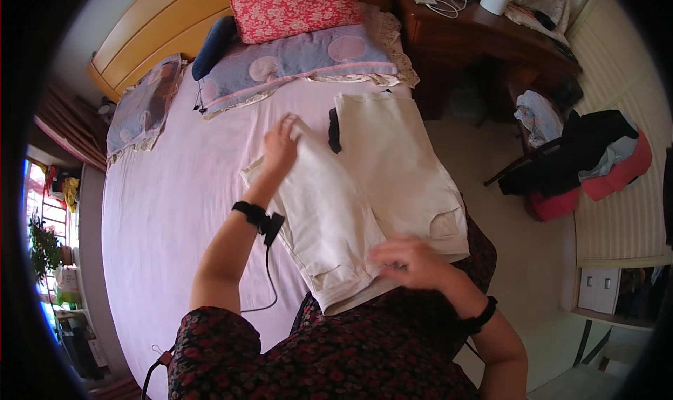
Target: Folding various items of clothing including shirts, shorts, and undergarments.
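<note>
Cream-white shorts (350, 183) lie spread on the bed, waistband toward me and legs pointing away. At the left leg's far end is my left hand (282, 148), its fingers curled at the hem and slightly blurred; the fabric reaches up to the fingertips. My right hand (410, 261) hovers over or rests on the waistband, fingers stretched out and smeared by motion, with nothing seen in them. Whether it touches the cloth I cannot tell. A small black strip (334, 130) shows between the two legs.
The bed has a pale pink sheet (161, 218), a red floral pillow (294, 8) and a blue-grey patterned pillow (294, 60). A dark wooden desk (463, 32) stands at the far right. On the right, clothes (589, 151) are heaped over a chair.
</note>
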The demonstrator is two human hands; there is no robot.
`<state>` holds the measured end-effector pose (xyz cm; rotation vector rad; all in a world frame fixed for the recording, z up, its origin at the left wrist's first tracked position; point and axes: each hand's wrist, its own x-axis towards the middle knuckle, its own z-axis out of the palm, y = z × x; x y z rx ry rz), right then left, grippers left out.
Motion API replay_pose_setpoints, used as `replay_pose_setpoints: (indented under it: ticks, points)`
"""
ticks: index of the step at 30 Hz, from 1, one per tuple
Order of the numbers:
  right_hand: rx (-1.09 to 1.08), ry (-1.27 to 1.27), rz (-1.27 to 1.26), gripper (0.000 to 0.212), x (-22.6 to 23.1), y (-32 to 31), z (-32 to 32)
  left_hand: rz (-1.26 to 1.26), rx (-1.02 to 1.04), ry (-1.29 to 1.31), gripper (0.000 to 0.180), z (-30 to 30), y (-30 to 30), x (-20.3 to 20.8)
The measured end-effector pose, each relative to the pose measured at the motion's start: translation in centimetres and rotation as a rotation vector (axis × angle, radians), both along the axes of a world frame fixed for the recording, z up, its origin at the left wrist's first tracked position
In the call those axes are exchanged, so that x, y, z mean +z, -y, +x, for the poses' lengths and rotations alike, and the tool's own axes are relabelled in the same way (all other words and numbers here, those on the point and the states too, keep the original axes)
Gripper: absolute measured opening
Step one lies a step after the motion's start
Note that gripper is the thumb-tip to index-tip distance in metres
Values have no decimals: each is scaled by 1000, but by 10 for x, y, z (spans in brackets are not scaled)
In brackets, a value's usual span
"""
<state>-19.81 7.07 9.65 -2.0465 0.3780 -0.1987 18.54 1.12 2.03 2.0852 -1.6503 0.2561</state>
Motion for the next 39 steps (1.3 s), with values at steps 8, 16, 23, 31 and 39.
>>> replay_pose_setpoints:
  ticks: [8,16,23,31,39]
  points:
    - [-1066,-218,-273,57,-92,50,-107,453,-374,94,60,-79,-47,-11]
    - [-1130,-210,556,55,-77,59,-103,463,-381,47,17,-30,8,4]
    - [-998,186,838,49,-35,65,-84,525,-449,82,15,-26,38,28]
    - [-907,131,762,54,17,75,-43,652,-103,-1156,30,10,-43,23]
    - [189,-99,103,61,82,0,92,548,-118,-1805,83,30,-167,16]
